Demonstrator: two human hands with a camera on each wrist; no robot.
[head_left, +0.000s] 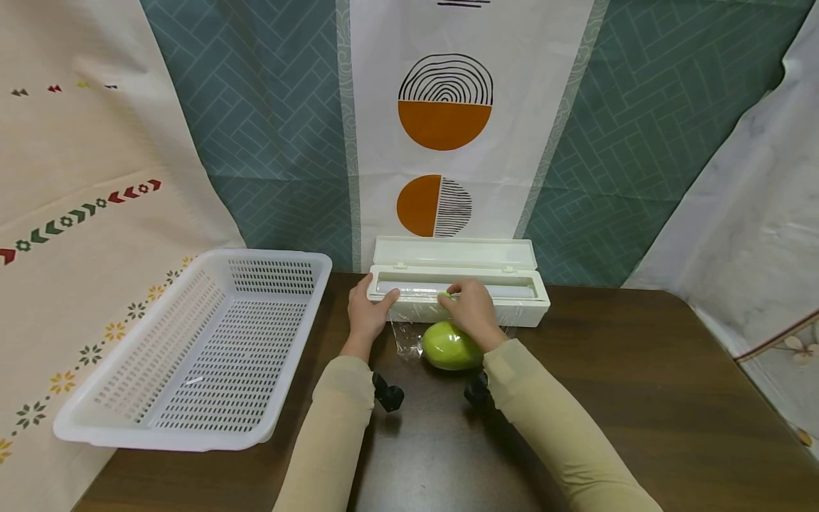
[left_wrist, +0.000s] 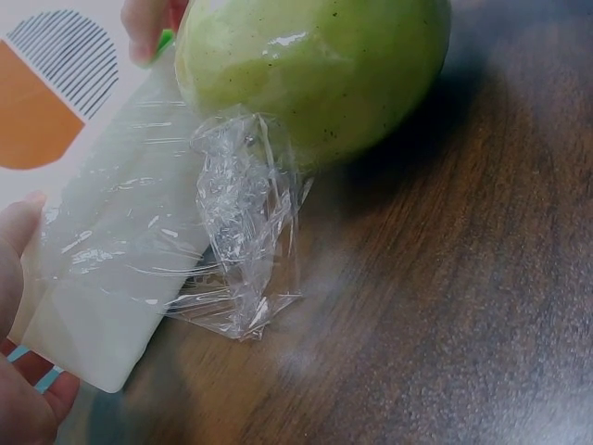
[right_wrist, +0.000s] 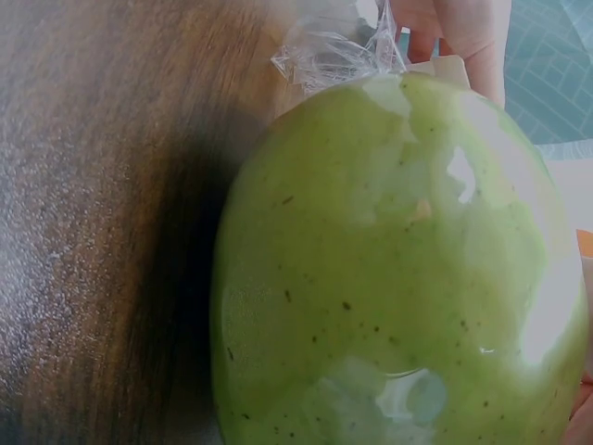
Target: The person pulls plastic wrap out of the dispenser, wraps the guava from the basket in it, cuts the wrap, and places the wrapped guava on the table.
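A white box (head_left: 526,314) sits on the table (head_left: 640,398), its hinged lid raised behind; the left hand (head_left: 368,313) grips its left end. At its front edge the right hand (head_left: 475,311) pinches a small green piece (head_left: 443,294). Clear film (left_wrist: 246,222) drapes over the front, crumpled beside a glossy, speckled green fruit (head_left: 448,348).

This looks like a homely, kitchen-like corner: patterned cloths (head_left: 269,128) hang on three sides of a brown wooden desk (head_left: 640,398) bearing a white plastic basket (head_left: 160,438), a cling-film box (head_left: 521,316) and a green fruit (head_left: 446,348). Whether it is an actual home is unclear.
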